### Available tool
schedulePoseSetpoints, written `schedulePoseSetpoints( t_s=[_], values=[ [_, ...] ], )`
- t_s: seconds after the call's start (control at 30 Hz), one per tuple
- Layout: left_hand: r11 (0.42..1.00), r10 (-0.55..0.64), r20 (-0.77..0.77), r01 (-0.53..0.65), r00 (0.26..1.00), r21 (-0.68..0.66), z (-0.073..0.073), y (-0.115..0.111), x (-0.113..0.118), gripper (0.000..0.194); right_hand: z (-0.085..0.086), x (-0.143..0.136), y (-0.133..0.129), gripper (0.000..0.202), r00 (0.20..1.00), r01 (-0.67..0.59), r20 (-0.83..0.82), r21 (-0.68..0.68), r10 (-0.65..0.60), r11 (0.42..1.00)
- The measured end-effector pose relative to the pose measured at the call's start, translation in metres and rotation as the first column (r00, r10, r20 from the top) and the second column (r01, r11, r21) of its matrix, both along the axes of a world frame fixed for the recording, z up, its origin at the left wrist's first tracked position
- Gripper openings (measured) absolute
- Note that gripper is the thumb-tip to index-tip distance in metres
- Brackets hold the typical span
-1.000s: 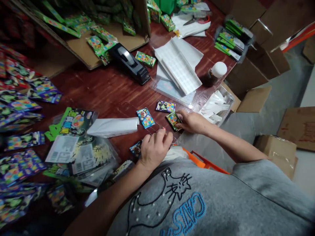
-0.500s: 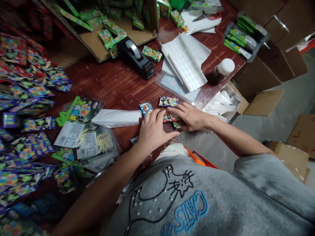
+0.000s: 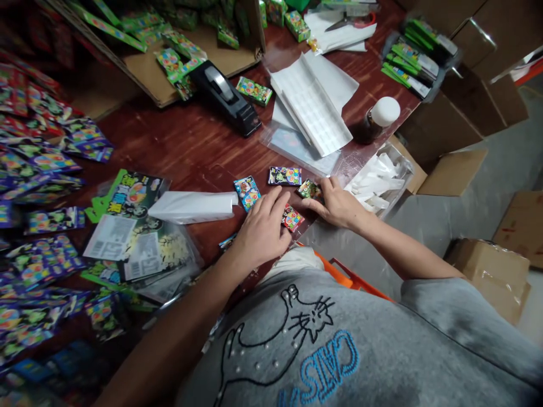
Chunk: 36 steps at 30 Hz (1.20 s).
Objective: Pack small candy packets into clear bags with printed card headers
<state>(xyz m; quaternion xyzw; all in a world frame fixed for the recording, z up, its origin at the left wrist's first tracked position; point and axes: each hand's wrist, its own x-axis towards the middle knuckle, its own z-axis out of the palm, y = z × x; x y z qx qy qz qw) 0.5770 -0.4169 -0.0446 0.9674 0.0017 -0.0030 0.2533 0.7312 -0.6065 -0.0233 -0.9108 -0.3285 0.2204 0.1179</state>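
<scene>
In the head view my right hand (image 3: 339, 204) has its thumb and fingers around one end of a small green candy packet (image 3: 310, 191) at the table edge. My left hand (image 3: 263, 230) lies palm down to its left with the fingers stretched out. A red packet (image 3: 292, 217) shows partly from beneath its fingers and thumb. Just beyond the fingertips lies a purple packet (image 3: 284, 176). A blue packet (image 3: 246, 193) touches or almost touches the left hand's knuckles, and another blue packet (image 3: 227, 243) is half hidden behind the wrist.
A white paper sleeve (image 3: 193, 207) and printed bags (image 3: 139, 226) lie left. Heaps of purple packets (image 3: 46, 260) fill the far left. Behind are a tape dispenser (image 3: 229, 99), sticker sheets (image 3: 314, 107) and a white-capped bottle (image 3: 384, 116). A bin of white scraps (image 3: 377, 181) sits at the right edge.
My right hand has moved slightly right, drawing the green packet out from beside the red one. The red packet now sits lower and tilted, by my left thumb.
</scene>
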Motion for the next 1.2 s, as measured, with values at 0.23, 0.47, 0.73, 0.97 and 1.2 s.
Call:
schedulePoseSetpoints(
  t_s=[0.23,0.47,0.73,0.97,1.2],
  values=[
    [0.988,0.018,-0.023,-0.014,1.0,0.153,0.034,0.022,-0.058,0.112,-0.014,0.046,-0.009,0.106,0.788,-0.616,0.156,0.215,0.595,0.758],
    [0.976,0.07,-0.146,-0.037,0.987,0.217,0.027,0.073,-0.207,0.104,-0.067,0.022,0.011,0.093,0.516,-0.853,0.249,0.24,0.82,0.464],
    [0.917,0.295,-0.128,-0.243,0.947,0.316,-0.003,0.027,-0.23,0.06,-0.057,-0.031,0.066,0.097,0.472,-0.872,0.327,0.311,0.819,0.379],
    [0.855,0.472,0.001,-0.459,0.881,0.243,-0.015,0.003,-0.222,0.083,-0.06,-0.077,0.102,0.076,0.411,-0.904,0.345,0.273,0.844,0.328],
    [0.796,0.596,-0.005,-0.59,0.803,0.137,-0.018,-0.001,-0.228,0.085,-0.059,-0.069,0.101,0.076,0.348,-0.893,0.28,0.389,0.895,0.226]
  ],
)
